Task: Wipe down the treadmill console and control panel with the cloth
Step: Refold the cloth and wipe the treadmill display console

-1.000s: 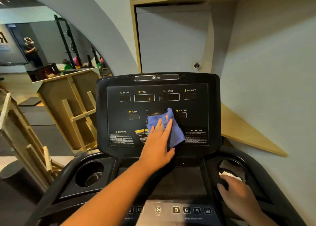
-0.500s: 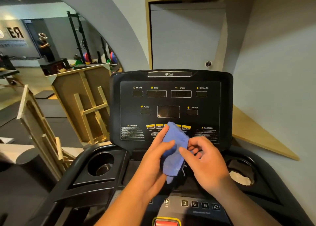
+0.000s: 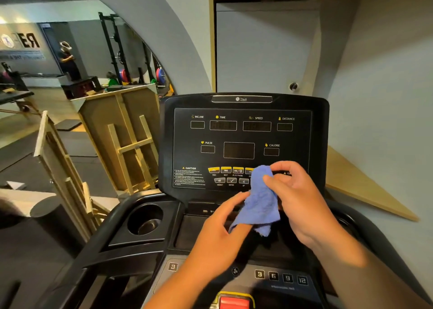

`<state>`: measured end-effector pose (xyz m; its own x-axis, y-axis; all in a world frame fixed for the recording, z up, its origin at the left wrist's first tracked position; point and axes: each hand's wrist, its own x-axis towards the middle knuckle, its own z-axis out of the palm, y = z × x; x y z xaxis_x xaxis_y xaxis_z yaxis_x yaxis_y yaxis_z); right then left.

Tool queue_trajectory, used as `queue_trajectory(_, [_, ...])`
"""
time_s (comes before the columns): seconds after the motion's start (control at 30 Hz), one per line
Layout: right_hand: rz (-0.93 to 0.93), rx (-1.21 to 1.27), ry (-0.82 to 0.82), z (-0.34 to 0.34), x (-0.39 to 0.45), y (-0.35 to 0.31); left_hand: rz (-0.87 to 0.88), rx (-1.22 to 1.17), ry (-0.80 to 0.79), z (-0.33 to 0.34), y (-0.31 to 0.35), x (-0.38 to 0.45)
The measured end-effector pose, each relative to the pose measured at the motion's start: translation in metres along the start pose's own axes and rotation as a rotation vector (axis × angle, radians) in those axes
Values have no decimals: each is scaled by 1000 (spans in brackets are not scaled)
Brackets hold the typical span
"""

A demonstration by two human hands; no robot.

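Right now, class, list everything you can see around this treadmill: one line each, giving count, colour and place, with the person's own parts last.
cloth: one, blue, held up between both hands in front of the console's lower right.
console: one, black, upright at centre, readouts dark.
yellow buttons: a row, partly hidden by the cloth.
control panel: one, grey, number keys 3, 6, 9, 12, below the hands.
stop button: one, red on yellow, bottom edge.
cup holder: one in plain view, black, left of the tray.
wooden frames: several, light brown, leaning at left.
weight rack: one, black, far left background.
left hand: fingers under the cloth's lower edge.
right hand: fingers pinching the cloth's top.
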<state>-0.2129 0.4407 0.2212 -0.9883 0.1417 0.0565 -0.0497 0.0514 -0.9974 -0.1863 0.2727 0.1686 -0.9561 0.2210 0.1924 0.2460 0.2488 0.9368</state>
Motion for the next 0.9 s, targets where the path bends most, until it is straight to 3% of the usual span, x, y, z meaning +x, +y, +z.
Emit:
queue_trajectory(0.1, [-32,-27,-96,-6,2,-1,28,1,14,-4,-2,-1])
queue_trajectory(0.3, [59,-26,-283,-15,2,-3,25,102,201,-30,19,17])
queue_trajectory(0.47, [29,-356,-426,-17,-8,-12,-44,326,78,-67,68,46])
queue_trajectory(0.57, [-33,-325,-352,-9,-10,-13,-209,-10,-15,-83,85,71])
queue_trajectory(0.67, [141,96,-267,0,-11,-10,-548,-582,-75,-77,52,75])
queue_trajectory(0.73, [221,163,-214,3,-12,1,-714,-790,-182,-61,16,55])
queue_trajectory(0.83, [308,179,-120,-4,-11,19,-726,-704,-346,-45,-14,31])
queue_trajectory(0.9, [322,116,-116,-13,-8,26,-602,-545,-222,-41,-23,31])
